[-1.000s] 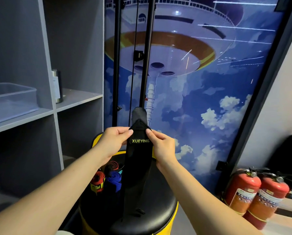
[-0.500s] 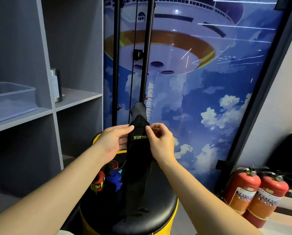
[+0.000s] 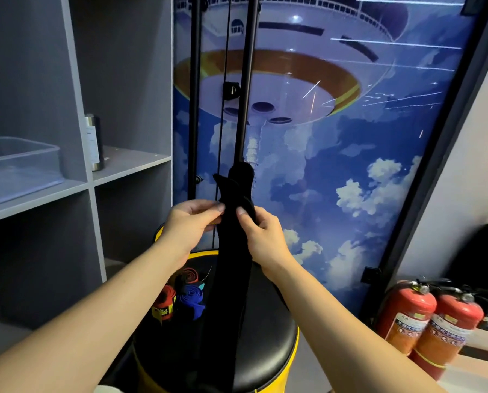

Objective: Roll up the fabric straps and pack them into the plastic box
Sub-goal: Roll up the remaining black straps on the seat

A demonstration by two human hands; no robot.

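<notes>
While you held the long black fabric strap (image 3: 234, 268) upright in front of you, both of your hands met at its upper part. Your left hand (image 3: 193, 222) pinched the strap's left edge between thumb and curled fingertips, and your right hand (image 3: 261, 232) pinched the right edge the same way, thumb on the near face. Above your fingers the strap's top end stood up, folded over on itself (how many turns it made could not be told). Below your hands it hung straight down onto the round black padded stool with yellow sides (image 3: 268, 347).

Three rolled straps lay near the stool's left edge: a red fabric roll with a yellow label (image 3: 166, 303), a blue fabric roll (image 3: 191, 299) touching it, and a dark roll with red edging (image 3: 187, 276) just behind them. The clear plastic box (image 3: 18, 165) sat on the grey shelf (image 3: 35, 198) at the left, well apart from your hands. Two red fire extinguishers (image 3: 424, 321) stood on the floor at the right.
</notes>
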